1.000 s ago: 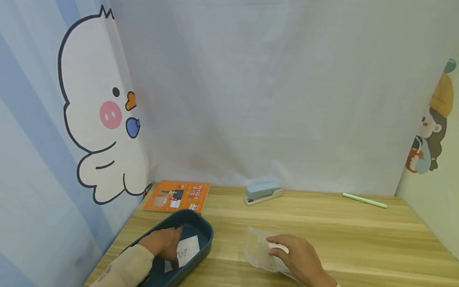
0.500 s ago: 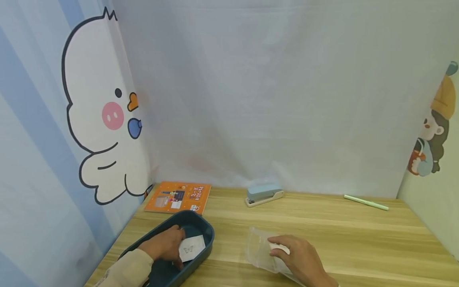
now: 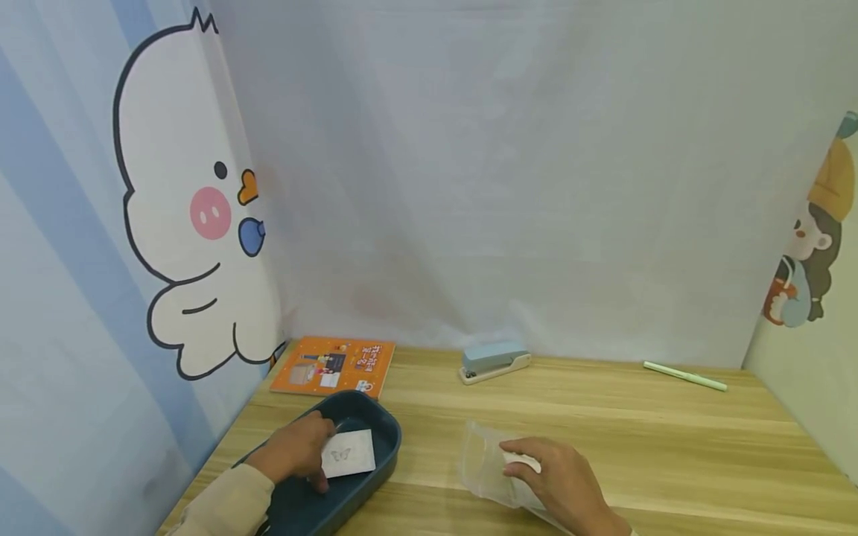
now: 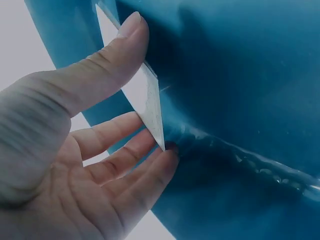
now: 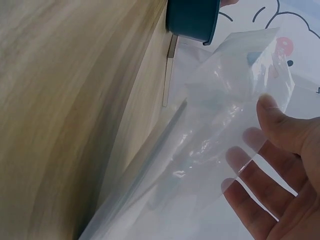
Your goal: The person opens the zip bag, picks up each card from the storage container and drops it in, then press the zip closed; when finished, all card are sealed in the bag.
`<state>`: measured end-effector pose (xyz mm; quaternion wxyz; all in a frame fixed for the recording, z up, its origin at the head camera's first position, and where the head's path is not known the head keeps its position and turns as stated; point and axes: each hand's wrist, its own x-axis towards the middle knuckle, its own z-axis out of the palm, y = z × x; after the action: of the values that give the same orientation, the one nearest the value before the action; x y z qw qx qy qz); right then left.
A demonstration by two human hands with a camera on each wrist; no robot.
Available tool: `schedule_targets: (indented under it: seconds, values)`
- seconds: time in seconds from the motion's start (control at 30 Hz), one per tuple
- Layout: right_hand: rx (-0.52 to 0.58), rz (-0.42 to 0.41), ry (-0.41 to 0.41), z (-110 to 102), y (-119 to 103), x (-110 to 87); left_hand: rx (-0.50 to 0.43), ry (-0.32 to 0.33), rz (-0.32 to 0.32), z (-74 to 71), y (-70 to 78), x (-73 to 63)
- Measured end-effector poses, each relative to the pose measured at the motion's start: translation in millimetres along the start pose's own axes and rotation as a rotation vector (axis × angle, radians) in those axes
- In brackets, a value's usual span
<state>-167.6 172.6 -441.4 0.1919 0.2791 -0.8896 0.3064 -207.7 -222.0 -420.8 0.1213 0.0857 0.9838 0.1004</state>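
Note:
My left hand [image 3: 295, 450] reaches into a dark blue oval-ended tray [image 3: 394, 454] at the front left. Its thumb and fingers hold a thin, white square card or packet [image 3: 351, 453] with a butterfly print by its edges. In the left wrist view, the thumb lies across one face of the white square [image 4: 145, 100], with fingertips at the opposite edge. To the right, my right hand [image 3: 563, 480] pinches the edge of a clear plastic bag [image 3: 479, 461]. Thumb and fingers grip the bag [image 5: 215, 115] in the right wrist view, its mouth spread toward the tray.
An orange booklet [image 3: 335, 366] lies behind the tray at the table's back left. Near the back edge stands a blue stapler [image 3: 494, 360], and farther right lies a light green pen [image 3: 685, 375]. A grey curtain [image 3: 469, 186] hangs behind the wooden table [image 3: 603, 409].
The white square, first flat and partly covered by the left hand, has been taken up at its left edge and turned, its butterfly showing fully. The right hand and bag have hardly moved.

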Motion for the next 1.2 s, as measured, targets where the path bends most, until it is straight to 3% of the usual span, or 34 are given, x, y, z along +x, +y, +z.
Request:
schedule_targets:
  seconds: [0.3, 0.67, 0.97, 1.07, 1.2]
  values:
    - [-0.008, -0.028, 0.016, 0.7, 1.1, 0.5, -0.084, 0.093, 0.050, -10.6, 0.7, -7.6]
    - [-0.007, -0.054, 0.031, 1.8, -0.3, 1.5, -0.105, 0.122, 0.072, -31.3, 25.8, -17.6]
    - [-0.002, -0.051, 0.037, 2.5, 0.1, 1.6, -0.066, 0.153, 0.040, -49.7, 49.7, -29.0]
    - [-0.002, -0.070, 0.047, 2.2, 0.2, 2.3, -0.102, 0.159, 0.043, -55.2, 55.2, -31.1]
    - [-0.005, -0.085, 0.063, 1.0, 0.2, 2.6, -0.187, 0.128, 0.113, -53.2, 68.9, -34.2]
